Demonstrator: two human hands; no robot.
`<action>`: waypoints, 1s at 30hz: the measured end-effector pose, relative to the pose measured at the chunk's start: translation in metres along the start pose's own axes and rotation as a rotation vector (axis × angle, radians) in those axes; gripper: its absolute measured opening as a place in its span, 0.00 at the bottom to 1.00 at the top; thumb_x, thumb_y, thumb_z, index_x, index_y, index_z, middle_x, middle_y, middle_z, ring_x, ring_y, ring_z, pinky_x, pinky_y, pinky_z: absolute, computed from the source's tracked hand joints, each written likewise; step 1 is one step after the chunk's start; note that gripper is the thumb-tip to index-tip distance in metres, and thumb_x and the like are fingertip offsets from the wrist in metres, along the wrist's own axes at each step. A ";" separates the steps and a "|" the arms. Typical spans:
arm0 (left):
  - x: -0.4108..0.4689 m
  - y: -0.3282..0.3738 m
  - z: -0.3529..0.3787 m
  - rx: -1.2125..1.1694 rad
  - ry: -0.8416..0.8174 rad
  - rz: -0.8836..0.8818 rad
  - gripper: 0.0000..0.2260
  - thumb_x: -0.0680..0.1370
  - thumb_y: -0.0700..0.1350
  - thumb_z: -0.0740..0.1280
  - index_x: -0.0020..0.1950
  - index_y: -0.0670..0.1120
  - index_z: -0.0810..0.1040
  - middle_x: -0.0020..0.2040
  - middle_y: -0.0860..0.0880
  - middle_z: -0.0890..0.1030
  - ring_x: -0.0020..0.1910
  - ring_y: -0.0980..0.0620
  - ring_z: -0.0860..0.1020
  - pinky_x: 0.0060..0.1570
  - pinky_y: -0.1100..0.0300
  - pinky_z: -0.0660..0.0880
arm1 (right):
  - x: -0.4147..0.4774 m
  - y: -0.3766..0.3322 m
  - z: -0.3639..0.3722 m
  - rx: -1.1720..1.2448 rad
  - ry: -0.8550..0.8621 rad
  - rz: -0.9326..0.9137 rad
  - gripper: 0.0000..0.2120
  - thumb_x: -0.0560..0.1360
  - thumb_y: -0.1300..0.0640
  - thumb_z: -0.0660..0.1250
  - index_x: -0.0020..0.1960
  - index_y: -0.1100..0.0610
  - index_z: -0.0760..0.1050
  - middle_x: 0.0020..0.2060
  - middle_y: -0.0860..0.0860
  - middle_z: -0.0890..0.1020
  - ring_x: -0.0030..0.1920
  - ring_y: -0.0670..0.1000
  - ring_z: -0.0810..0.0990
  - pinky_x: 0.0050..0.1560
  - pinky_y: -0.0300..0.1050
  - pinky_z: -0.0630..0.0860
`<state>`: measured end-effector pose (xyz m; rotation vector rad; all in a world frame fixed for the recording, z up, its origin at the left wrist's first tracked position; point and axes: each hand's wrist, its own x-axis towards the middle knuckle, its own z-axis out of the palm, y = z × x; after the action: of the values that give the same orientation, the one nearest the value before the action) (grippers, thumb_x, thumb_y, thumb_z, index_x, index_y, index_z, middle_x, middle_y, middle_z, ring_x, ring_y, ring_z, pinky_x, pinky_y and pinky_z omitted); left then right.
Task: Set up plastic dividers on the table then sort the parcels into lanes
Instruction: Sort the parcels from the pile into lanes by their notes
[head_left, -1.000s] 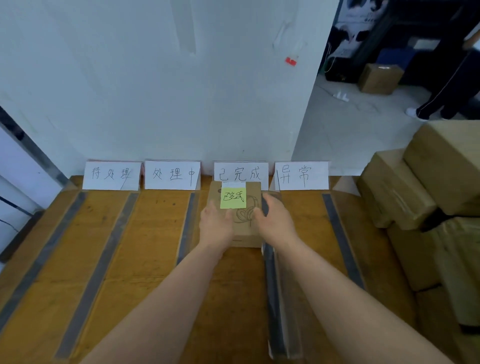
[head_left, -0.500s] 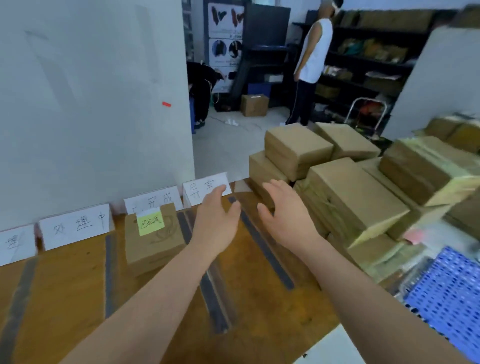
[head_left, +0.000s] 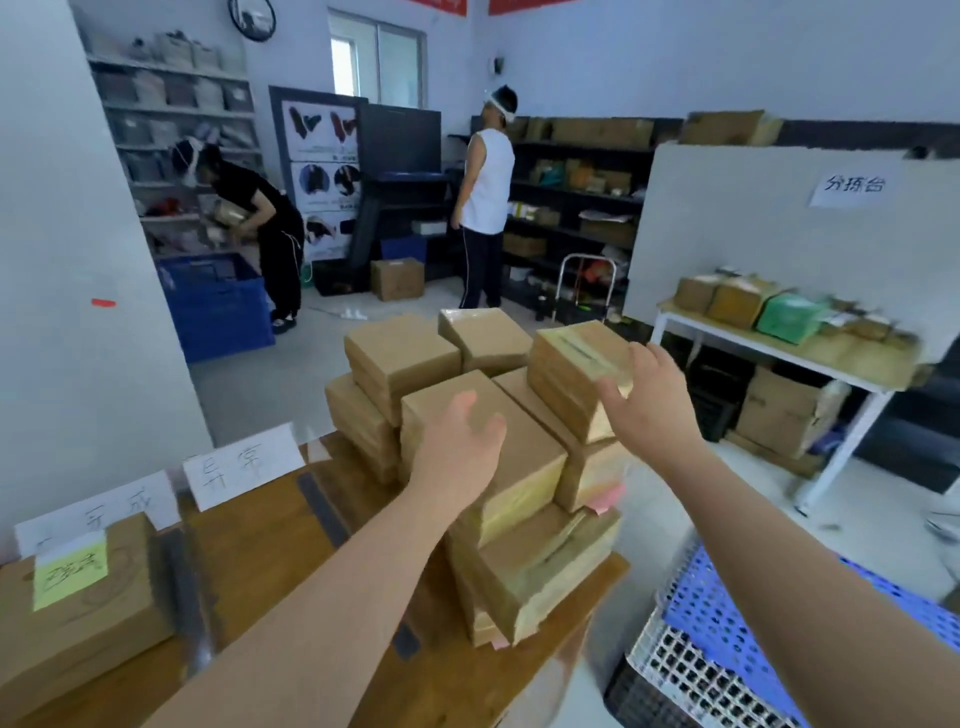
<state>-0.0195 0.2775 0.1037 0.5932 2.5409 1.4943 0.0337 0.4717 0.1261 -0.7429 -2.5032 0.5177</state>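
A pile of brown cardboard parcels (head_left: 395, 358) stands on the right end of the wooden table (head_left: 270, 540). My left hand (head_left: 460, 454) hovers open over a parcel in the middle of the pile (head_left: 530, 467). My right hand (head_left: 649, 400) reaches, fingers spread, to the side of the tallest parcel (head_left: 566, 358). At the far left lies a parcel with a green sticky note (head_left: 78, 608), set down in its lane. Dark divider strips (head_left: 324, 506) run across the table. White lane labels (head_left: 241, 465) stand at the table's back edge.
A blue plastic crate (head_left: 727, 639) sits low on the right, beside the table. Two people stand by shelves at the back. Another blue crate (head_left: 218, 306) is on the floor. A white table with boxes (head_left: 769, 353) stands to the right.
My view has swung right from the lanes to the parcel pile. Both hands let go of the noted parcel and moved right, up over the pile.
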 end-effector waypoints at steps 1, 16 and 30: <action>0.007 0.011 0.013 -0.012 -0.006 -0.011 0.24 0.83 0.52 0.60 0.78 0.50 0.62 0.76 0.50 0.67 0.74 0.49 0.65 0.72 0.51 0.63 | 0.010 0.012 -0.004 0.035 -0.026 0.033 0.30 0.81 0.48 0.59 0.78 0.61 0.55 0.76 0.58 0.60 0.77 0.57 0.57 0.75 0.54 0.57; 0.050 0.056 0.104 -0.898 0.075 -0.257 0.17 0.83 0.48 0.62 0.71 0.48 0.70 0.61 0.48 0.80 0.56 0.49 0.81 0.59 0.47 0.78 | 0.058 0.061 -0.019 1.114 -0.315 0.081 0.13 0.81 0.59 0.60 0.57 0.51 0.82 0.53 0.48 0.84 0.49 0.45 0.82 0.48 0.42 0.78; 0.001 0.012 0.022 -1.361 0.151 -0.247 0.22 0.78 0.61 0.60 0.66 0.50 0.76 0.60 0.42 0.83 0.61 0.38 0.78 0.60 0.39 0.74 | 0.035 -0.009 0.021 1.233 -0.593 -0.119 0.16 0.79 0.62 0.66 0.65 0.51 0.73 0.60 0.47 0.80 0.58 0.43 0.79 0.55 0.37 0.77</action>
<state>-0.0106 0.3011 0.1028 -0.0608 1.0314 2.5964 -0.0073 0.4802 0.1245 0.0810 -2.0080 2.1520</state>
